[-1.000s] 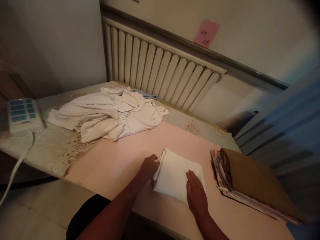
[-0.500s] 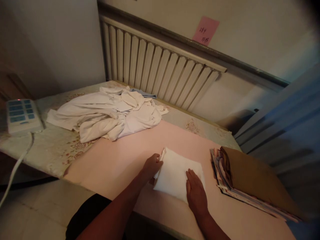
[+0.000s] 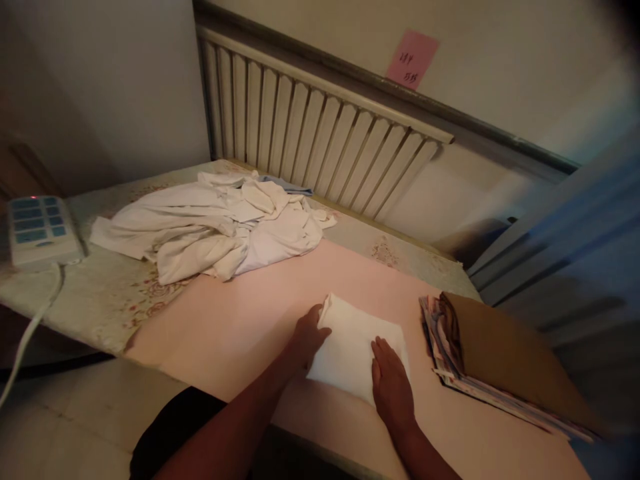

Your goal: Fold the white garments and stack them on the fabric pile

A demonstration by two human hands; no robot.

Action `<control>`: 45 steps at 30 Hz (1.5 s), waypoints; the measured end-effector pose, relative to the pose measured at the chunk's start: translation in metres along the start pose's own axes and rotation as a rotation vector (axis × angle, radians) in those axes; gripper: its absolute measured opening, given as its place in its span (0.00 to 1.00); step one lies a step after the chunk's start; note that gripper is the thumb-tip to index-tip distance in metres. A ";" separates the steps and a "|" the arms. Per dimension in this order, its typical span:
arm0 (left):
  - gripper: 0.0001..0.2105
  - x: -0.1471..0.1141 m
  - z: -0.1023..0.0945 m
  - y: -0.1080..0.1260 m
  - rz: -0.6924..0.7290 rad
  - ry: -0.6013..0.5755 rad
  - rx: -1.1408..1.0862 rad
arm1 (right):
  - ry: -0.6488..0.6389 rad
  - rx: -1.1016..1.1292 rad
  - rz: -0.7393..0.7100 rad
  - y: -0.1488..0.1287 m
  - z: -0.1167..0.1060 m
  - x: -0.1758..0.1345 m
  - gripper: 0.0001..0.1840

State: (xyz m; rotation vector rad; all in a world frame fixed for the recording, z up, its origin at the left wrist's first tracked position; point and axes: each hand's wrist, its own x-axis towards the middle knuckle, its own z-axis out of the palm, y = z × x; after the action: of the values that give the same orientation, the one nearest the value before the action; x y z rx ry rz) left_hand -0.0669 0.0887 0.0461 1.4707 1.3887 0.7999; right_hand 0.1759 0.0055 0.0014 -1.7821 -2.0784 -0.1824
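1. The folded white cloth (image 3: 355, 347) lies flat on the pink sheet (image 3: 240, 320) that covers the near part of the desk (image 3: 90, 300).
2. The left hand (image 3: 309, 335) rests at the cloth's left edge, with its fingers curled against the fold; whether the grip pinches the cloth cannot be told.
3. The right hand (image 3: 391, 388) lies palm down on the cloth's near right corner, its grip open and fingers flat.
4. A pile of crumpled white laundry (image 3: 215, 227) sits well apart, at the far left of the desk.
5. A stack of papers under a brown sheet (image 3: 490, 360) lies just right of the cloth.
6. A white power strip (image 3: 37, 227) sits at the desk's left edge.
7. A radiator (image 3: 320, 140) stands behind the desk.
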 end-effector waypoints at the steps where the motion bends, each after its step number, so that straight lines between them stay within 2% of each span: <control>1: 0.32 0.000 0.001 0.000 0.008 0.007 -0.004 | 0.001 0.002 -0.001 0.000 0.000 0.000 0.23; 11: 0.33 -0.001 0.003 -0.002 0.053 0.045 -0.022 | 0.024 0.036 -0.002 -0.001 0.000 0.001 0.22; 18: 0.33 0.004 0.004 -0.009 0.067 -0.002 0.018 | 0.001 0.092 0.038 0.000 -0.002 0.001 0.22; 21: 0.33 0.003 0.003 -0.010 0.080 -0.003 0.043 | 0.011 0.144 0.092 0.003 -0.011 0.018 0.21; 24: 0.32 0.000 0.001 -0.007 0.100 -0.012 0.026 | 0.008 0.162 0.081 0.007 -0.025 0.057 0.20; 26: 0.31 -0.002 -0.001 -0.006 0.097 -0.021 0.007 | -0.102 0.143 0.043 0.008 -0.032 0.090 0.21; 29: 0.31 -0.001 -0.001 -0.005 0.082 -0.015 0.013 | -0.398 0.128 0.071 0.009 -0.034 0.135 0.20; 31: 0.31 0.000 0.000 -0.007 0.090 -0.012 0.020 | -0.537 0.134 0.065 0.010 -0.030 0.156 0.17; 34: 0.31 0.003 0.001 -0.011 0.113 -0.006 0.021 | -0.674 0.137 0.031 0.014 -0.021 0.172 0.09; 38: 0.31 0.004 0.002 -0.014 0.110 -0.011 0.047 | -0.763 0.133 0.027 0.019 -0.013 0.180 0.12; 45: 0.32 0.005 0.003 -0.014 0.077 -0.016 0.071 | -0.796 0.124 0.028 0.020 -0.010 0.181 0.14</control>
State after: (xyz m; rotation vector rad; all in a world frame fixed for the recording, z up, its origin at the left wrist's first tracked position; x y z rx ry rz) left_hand -0.0683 0.0916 0.0314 1.5905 1.3680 0.7920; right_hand 0.1770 0.1720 0.0753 -1.9995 -2.4776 0.7682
